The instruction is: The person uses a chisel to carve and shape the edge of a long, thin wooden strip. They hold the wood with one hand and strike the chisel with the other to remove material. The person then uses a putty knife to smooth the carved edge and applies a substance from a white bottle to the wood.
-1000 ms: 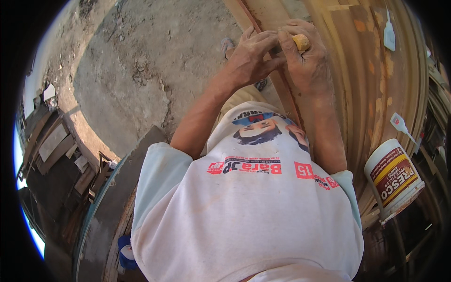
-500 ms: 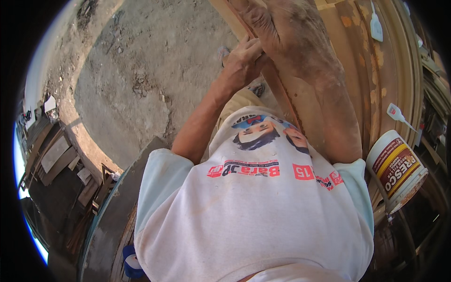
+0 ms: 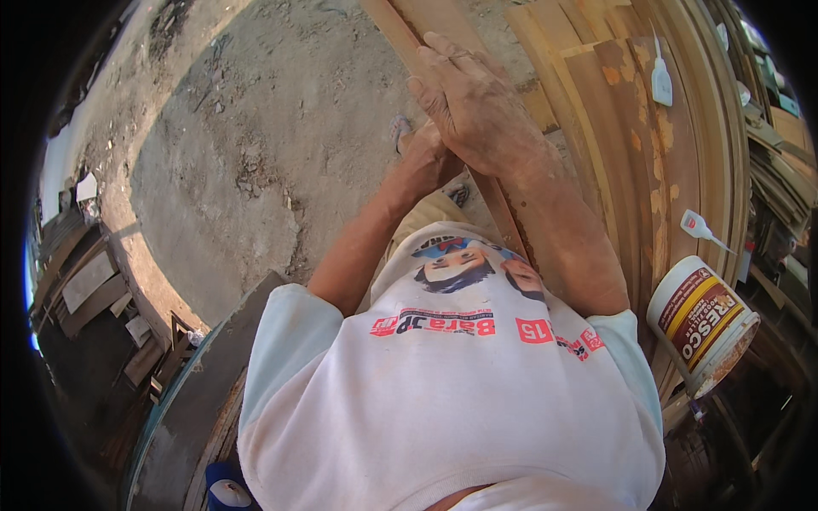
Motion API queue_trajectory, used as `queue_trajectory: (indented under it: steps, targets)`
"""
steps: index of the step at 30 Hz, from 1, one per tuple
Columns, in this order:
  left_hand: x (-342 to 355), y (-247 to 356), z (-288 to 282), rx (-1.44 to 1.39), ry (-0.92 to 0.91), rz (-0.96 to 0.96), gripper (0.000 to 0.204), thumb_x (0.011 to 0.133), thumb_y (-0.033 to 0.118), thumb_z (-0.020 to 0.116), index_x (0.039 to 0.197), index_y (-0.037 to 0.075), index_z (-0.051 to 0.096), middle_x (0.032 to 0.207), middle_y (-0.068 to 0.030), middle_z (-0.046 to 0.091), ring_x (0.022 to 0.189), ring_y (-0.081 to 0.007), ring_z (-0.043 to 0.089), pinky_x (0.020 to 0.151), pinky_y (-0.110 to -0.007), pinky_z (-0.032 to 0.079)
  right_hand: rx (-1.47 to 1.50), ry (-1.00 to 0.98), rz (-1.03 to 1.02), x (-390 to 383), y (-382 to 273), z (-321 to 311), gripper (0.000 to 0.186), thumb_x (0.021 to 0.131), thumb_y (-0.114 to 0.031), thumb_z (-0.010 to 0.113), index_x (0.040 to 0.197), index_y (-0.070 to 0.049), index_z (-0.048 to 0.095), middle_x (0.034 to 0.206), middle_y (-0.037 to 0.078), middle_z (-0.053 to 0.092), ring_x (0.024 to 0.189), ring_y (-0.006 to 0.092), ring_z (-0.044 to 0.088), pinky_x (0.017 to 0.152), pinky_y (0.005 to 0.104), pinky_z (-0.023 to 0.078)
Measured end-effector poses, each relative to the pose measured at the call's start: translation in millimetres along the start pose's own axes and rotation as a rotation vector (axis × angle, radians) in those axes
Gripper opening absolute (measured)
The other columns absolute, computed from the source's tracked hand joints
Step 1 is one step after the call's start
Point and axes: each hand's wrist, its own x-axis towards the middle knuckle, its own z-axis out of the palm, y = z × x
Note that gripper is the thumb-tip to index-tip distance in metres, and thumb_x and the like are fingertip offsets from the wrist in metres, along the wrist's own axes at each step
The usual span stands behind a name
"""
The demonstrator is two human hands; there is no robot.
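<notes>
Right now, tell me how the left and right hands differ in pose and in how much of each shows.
The right hand is farther from the body; the left hand is nearer. The right hand shows its back and some fingers, while the left hand is partly hidden behind it, its fingers mostly out of sight. Both are bare and close to the long wooden board.

The view comes from the left one of two fisheye cameras on the wearer's head and faces steeply downward. The shirt (image 3: 452,392) lies close below, filling the lower middle; the hands (image 3: 481,115) sit farther out, near the top centre. The ground (image 3: 243,128) spreads leftward, boards (image 3: 626,145) rightward, their edges bending toward a dark, rounded rim.
</notes>
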Motion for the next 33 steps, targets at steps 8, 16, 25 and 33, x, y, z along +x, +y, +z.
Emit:
queue_trajectory:
  steps: [8, 16, 25, 33]
  targets:
    - [3, -20, -3, 0.152, -0.066, 0.025, 0.037, 0.091, 0.003, 0.077, 0.128, 0.006, 0.069, 0.128, -0.0143, 0.071, 0.122, -0.0412, 0.064, 0.1, -0.047, 0.054, 0.178, -0.014, 0.107, 5, -9, -74, 0.052, 0.104, -0.044, 0.071, 0.132, 0.001, 0.068, 0.122, 0.015, 0.071, 0.1, 0.0318, 0.071, 0.089, 0.0425, 0.058]
    - [7, -25, -12, 0.182, -0.099, 0.109, 0.055, 0.094, 0.003, 0.074, 0.147, 0.007, 0.06, 0.148, -0.0154, 0.063, 0.133, -0.0402, 0.063, 0.111, -0.045, 0.052, 0.191, 0.02, 0.126, -55, 0, -51, 0.031, 0.092, -0.021, 0.083, 0.113, -0.002, 0.069, 0.112, 0.015, 0.072, 0.102, 0.0368, 0.072, 0.083, 0.0464, 0.059]
    - [37, -38, -23, 0.364, 0.142, -0.538, 0.087, 0.102, 0.047, 0.072, 0.163, -0.004, 0.038, 0.162, -0.0374, 0.039, 0.152, -0.0513, 0.04, 0.123, -0.052, 0.04, 0.115, 0.115, 0.064, -120, -4, -36, 0.042, 0.091, -0.009, 0.083, 0.127, -0.003, 0.062, 0.121, 0.017, 0.071, 0.103, 0.039, 0.074, 0.082, 0.0456, 0.062]
    - [32, -77, -19, 0.206, 0.093, -0.486, 0.089, 0.103, 0.052, 0.071, 0.161, -0.008, 0.04, 0.164, -0.0279, 0.045, 0.142, -0.0368, 0.058, 0.113, -0.044, 0.051, 0.293, 0.266, 0.12, -127, -3, -46, 0.038, 0.095, -0.009, 0.082, 0.127, -0.002, 0.062, 0.121, 0.018, 0.073, 0.105, 0.04, 0.075, 0.086, 0.0425, 0.063]
